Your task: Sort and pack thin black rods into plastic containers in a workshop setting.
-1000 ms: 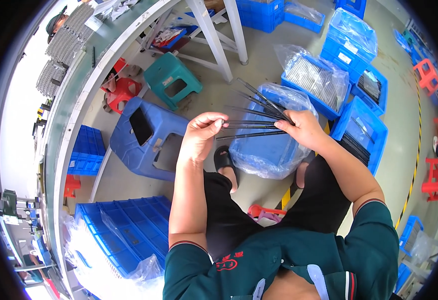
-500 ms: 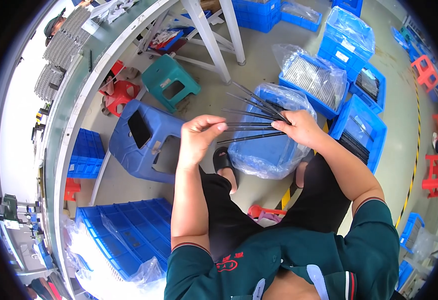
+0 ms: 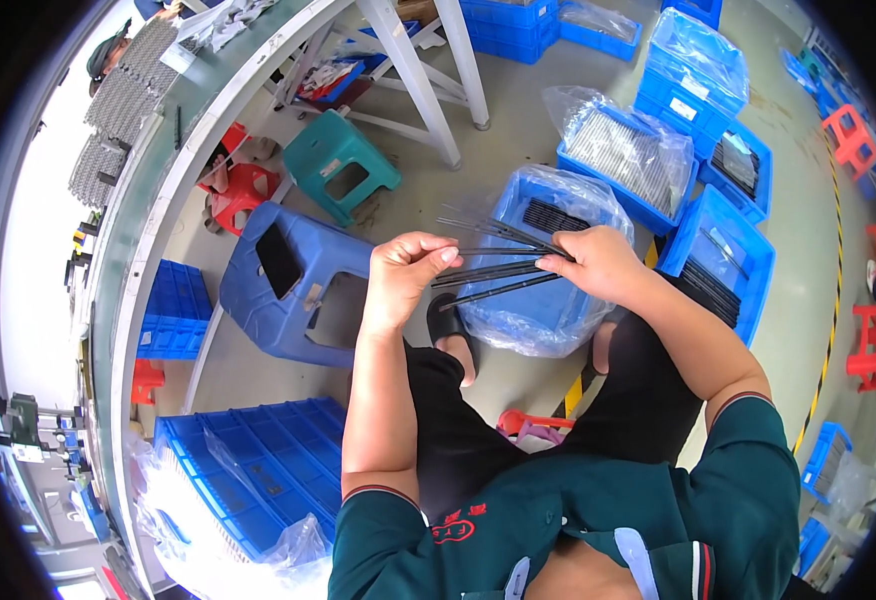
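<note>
1. Black rods spread like a fan between the two hands, above a blue bin; from my remote seat I saw them clear of its floor.
2. I saw the right hand wrapped snugly around the gathered ends, thumb pressed on top, the bunch pointing toward the person's left.
3. Opposite it, I had the left hand in a narrow pinch, thumb and forefinger meeting at the free end of one rod; I could not tell whether a second was caught with it.
4. Below, clear plastic film draped around the bin, and a row of dark rods lay at its far end.
5. On the right I made out a blue crate with more dark rods inside, and beyond it a crate of pale rods partly covered by film.
6. To the left stood a blue stool with a dark, flat rectangular object on its seat, and a green stool just past it.
</note>
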`<state>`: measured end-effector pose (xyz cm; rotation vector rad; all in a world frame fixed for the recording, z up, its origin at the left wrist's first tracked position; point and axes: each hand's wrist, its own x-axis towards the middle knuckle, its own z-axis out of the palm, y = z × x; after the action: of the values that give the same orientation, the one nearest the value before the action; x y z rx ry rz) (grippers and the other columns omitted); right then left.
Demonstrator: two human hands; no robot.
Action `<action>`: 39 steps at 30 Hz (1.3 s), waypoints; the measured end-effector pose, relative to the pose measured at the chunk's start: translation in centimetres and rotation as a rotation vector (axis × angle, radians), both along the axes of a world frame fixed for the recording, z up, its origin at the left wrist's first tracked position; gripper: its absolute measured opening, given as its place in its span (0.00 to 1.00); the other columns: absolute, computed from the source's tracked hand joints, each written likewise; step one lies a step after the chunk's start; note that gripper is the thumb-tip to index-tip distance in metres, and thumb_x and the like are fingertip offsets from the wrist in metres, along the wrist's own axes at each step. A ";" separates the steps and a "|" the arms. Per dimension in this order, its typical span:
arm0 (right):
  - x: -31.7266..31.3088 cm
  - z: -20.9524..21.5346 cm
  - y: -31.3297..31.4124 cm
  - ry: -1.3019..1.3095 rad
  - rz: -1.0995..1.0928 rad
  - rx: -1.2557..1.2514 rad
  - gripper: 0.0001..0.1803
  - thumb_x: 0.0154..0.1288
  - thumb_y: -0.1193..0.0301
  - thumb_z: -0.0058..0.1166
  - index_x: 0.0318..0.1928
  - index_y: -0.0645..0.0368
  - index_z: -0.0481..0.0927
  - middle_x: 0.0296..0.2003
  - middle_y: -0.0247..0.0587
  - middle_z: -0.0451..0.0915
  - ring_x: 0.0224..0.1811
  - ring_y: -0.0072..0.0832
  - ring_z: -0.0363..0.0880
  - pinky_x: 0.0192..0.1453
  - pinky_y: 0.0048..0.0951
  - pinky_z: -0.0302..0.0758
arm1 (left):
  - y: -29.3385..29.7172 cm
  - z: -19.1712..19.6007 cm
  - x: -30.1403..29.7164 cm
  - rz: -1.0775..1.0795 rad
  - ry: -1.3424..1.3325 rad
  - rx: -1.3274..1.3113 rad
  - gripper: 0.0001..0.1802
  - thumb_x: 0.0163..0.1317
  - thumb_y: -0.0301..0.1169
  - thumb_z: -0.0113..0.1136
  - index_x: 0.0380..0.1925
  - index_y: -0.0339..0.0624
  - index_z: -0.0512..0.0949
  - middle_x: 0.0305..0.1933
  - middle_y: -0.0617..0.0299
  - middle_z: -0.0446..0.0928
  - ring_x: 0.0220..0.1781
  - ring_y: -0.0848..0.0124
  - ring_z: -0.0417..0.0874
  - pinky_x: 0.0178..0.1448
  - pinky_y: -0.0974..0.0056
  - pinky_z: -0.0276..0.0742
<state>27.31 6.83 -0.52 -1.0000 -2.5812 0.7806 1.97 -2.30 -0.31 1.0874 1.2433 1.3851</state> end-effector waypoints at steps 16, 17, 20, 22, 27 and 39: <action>-0.2 -0.4 -0.2 -0.084 0.107 -0.135 0.22 0.60 0.50 0.52 0.30 0.59 0.78 0.20 0.49 0.74 0.27 0.47 0.75 0.31 0.41 0.69 | 0.0 0.4 -1.3 0.062 -0.005 0.020 0.07 0.57 0.24 0.61 0.35 0.31 0.79 0.30 0.59 0.80 0.33 0.74 0.81 0.42 0.71 0.74; -0.1 -0.4 -0.1 -0.087 0.112 -0.134 0.22 0.59 0.50 0.52 0.30 0.59 0.78 0.20 0.49 0.75 0.27 0.47 0.75 0.31 0.41 0.69 | 0.0 0.4 -1.4 0.044 0.007 0.015 0.08 0.56 0.24 0.62 0.35 0.31 0.79 0.30 0.60 0.80 0.33 0.74 0.81 0.42 0.71 0.74; 0.0 -0.3 -0.1 -0.095 0.125 -0.139 0.23 0.59 0.50 0.52 0.31 0.60 0.78 0.21 0.50 0.75 0.27 0.47 0.75 0.32 0.41 0.69 | -0.2 0.4 -1.6 -0.003 0.014 0.011 0.07 0.56 0.23 0.62 0.34 0.32 0.79 0.30 0.60 0.80 0.33 0.75 0.80 0.42 0.71 0.74; -0.1 -0.4 -0.1 -0.099 0.132 -0.144 0.23 0.59 0.50 0.51 0.31 0.60 0.78 0.21 0.50 0.75 0.28 0.47 0.75 0.31 0.41 0.69 | -0.2 0.3 -1.3 -0.027 0.003 0.000 0.06 0.56 0.22 0.62 0.34 0.32 0.79 0.30 0.60 0.80 0.33 0.75 0.80 0.42 0.71 0.74; -0.1 -0.8 -0.2 -0.104 0.163 -0.140 0.23 0.60 0.49 0.50 0.33 0.60 0.79 0.20 0.50 0.74 0.28 0.47 0.75 0.32 0.42 0.69 | -0.3 0.3 -0.6 -0.051 -0.003 -0.069 0.05 0.55 0.20 0.61 0.33 0.31 0.79 0.29 0.60 0.80 0.32 0.76 0.80 0.42 0.72 0.75; 0.3 -0.6 -0.5 -0.169 0.206 -0.103 0.23 0.60 0.49 0.49 0.32 0.58 0.80 0.22 0.50 0.75 0.29 0.47 0.76 0.33 0.43 0.69 | 0.0 0.8 -1.2 -0.001 0.045 0.023 0.06 0.56 0.21 0.61 0.35 0.31 0.79 0.32 0.59 0.80 0.34 0.73 0.81 0.43 0.70 0.75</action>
<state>27.64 6.37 -1.07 -0.8719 -2.8491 0.9248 0.82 -2.29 0.48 1.1402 1.2616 1.3843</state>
